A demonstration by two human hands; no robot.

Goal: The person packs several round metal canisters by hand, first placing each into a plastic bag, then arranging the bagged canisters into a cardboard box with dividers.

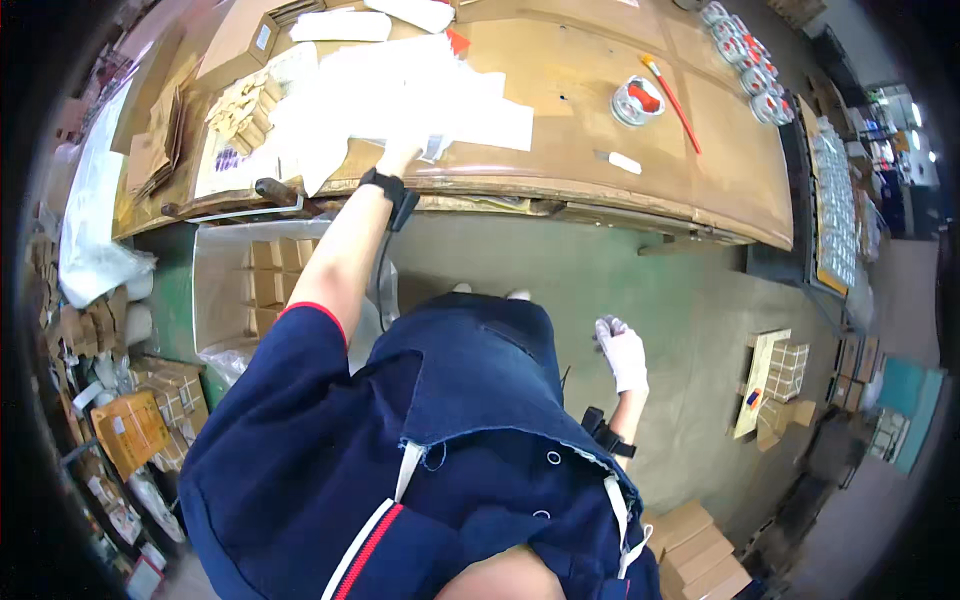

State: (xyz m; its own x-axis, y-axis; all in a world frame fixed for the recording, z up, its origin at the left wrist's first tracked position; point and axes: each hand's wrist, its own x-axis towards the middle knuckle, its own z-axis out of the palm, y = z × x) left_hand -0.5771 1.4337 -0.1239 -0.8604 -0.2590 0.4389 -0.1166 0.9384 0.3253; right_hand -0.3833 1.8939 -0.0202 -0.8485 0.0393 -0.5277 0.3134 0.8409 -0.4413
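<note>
My left hand (402,152) reaches over the near edge of the worktable (560,90), at the white paper sheets (490,120) spread there. Glare washes out its fingers, and a small grey-white piece (434,149) lies right beside them. My right hand (624,357), in a white glove with greyish fingertips, hangs low beside my apron, away from the table. Its fingers are loosely bent and slightly apart, with nothing visible in them. Right of the sheets stand an open tin (637,101) with red in it, a red-handled brush (675,105) and a small white-handled blade (622,161).
Several tins (745,60) are grouped at the far right table corner. Rows of clear glassware (832,205) stand beyond it. A box with cardboard dividers (225,275) sits below the table's left edge. Cartons (695,550) stand behind me at right.
</note>
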